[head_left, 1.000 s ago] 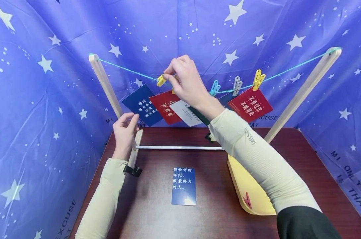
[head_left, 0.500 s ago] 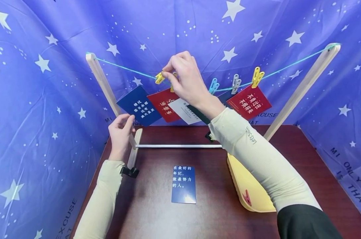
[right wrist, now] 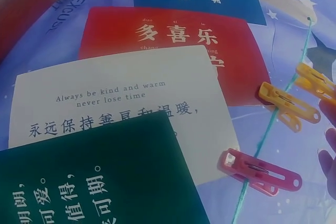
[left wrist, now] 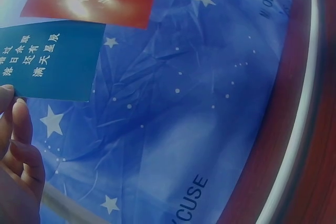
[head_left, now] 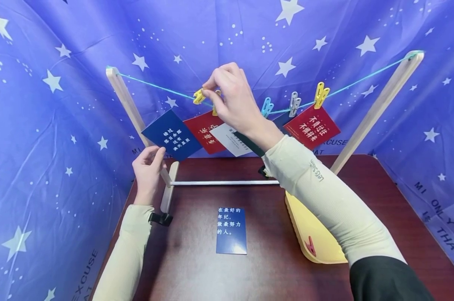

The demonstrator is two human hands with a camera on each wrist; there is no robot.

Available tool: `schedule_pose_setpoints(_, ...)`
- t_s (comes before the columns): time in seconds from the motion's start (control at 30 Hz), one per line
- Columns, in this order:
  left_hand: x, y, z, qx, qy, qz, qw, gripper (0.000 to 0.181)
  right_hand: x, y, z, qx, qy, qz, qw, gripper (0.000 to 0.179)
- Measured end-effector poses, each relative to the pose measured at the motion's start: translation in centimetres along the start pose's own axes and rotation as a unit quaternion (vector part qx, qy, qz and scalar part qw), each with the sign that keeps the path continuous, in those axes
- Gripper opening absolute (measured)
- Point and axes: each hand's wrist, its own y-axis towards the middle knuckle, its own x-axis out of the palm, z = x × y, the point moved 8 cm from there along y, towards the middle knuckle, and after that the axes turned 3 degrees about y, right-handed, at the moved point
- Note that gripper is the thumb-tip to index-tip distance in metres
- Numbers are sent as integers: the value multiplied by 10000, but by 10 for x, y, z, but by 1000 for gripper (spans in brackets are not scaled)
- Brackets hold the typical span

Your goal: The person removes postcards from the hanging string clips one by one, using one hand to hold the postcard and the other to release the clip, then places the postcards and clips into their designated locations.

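My left hand (head_left: 148, 169) pinches a blue card (head_left: 172, 136) by its lower left edge, between thumb and finger. Over the middle of the green string, my right hand (head_left: 232, 94) pinches a yellow clothespin (head_left: 198, 97), whose jaws are at the string. The blue card's top corner is apart from that clothespin, to its left. In the right wrist view a second yellow clothespin (right wrist: 289, 103) holds a red card (right wrist: 173, 32), and a pink clothespin (right wrist: 262, 171) is at a white card's (right wrist: 115, 82) edge. A dark green card (right wrist: 105, 182) overlaps the white one.
The string runs between two wooden posts (head_left: 377, 113), joined low down by a white rod (head_left: 223, 182). Farther right hang blue (head_left: 266, 107), grey (head_left: 294, 104) and yellow clothespins. A blue card (head_left: 231, 230) and a yellow tray (head_left: 305, 234) lie on the table.
My left hand has moved a little left and down with the blue card, widening the gap to the yellow clothespin. My right hand keeps its pinch, nearly still; the whole view has shifted slightly.
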Motion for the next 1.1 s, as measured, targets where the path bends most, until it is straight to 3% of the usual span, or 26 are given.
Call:
schedule_pose_setpoints(0.67,-12,-10,4,1,-22,69,10000,12,-21,-20,-8,-356,-49,285,9989,11)
schedule_pose_setpoints(1.1,-10,-18,12,106,-228,-1,9997,9,-26,-36,-10,-474,-138,276,9984,11)
